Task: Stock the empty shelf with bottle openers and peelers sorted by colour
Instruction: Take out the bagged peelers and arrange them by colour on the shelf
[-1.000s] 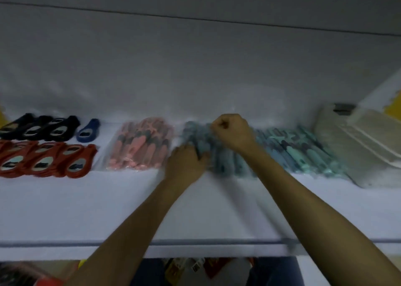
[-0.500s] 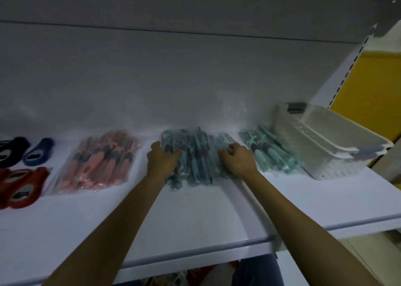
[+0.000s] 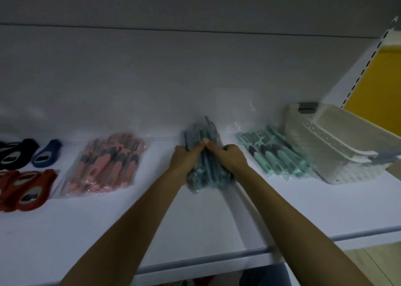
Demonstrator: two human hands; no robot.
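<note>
A bundle of dark teal peelers (image 3: 202, 173) in clear wrap lies mid-shelf, squeezed into a narrow stack. My left hand (image 3: 184, 159) grips its left side and my right hand (image 3: 227, 156) grips its right side, thumb on top. Pink peelers (image 3: 106, 166) in wrap lie to the left. Light mint peelers (image 3: 275, 153) lie to the right. Red bottle openers (image 3: 26, 190), black openers (image 3: 13, 153) and a blue opener (image 3: 46, 153) sit at the far left of the white shelf (image 3: 195, 220).
A white perforated plastic basket (image 3: 338, 153) stands at the shelf's right end, next to the mint peelers. A slotted upright (image 3: 366, 62) and a yellow panel lie behind it. The shelf's front edge runs across the bottom of the view.
My hands have moved closer together, pressing the spread teal bundle into a tighter, narrower stack. The view has shifted slightly left.
</note>
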